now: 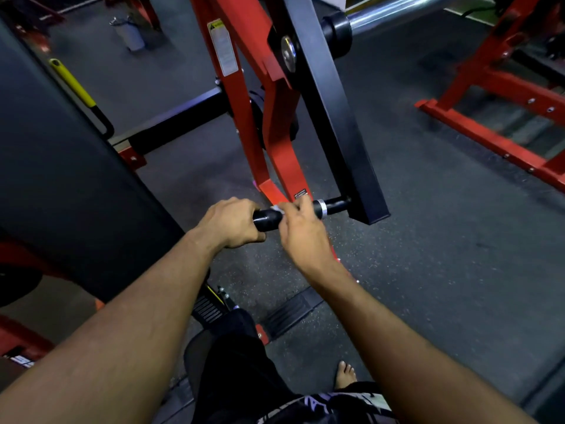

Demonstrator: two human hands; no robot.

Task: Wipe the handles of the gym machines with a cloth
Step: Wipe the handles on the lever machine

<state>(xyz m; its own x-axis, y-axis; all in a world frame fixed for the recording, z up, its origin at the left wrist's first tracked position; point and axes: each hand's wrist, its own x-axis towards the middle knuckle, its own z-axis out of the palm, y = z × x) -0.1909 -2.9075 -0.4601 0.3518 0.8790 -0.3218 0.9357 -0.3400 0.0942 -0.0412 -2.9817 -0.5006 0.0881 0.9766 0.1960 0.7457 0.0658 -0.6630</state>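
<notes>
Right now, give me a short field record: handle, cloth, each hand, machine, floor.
handle: black grip sticking out sideways from a black arm, silver ring near the arm end
cloth: small white piece on the handle, mostly hidden under the right hand
left hand: curled round the free end of the handle
right hand: pinching the cloth against the handle
machine: red frame behind the handle, warning label on it
floor: dark speckled rubber; bottle standing far back
</notes>
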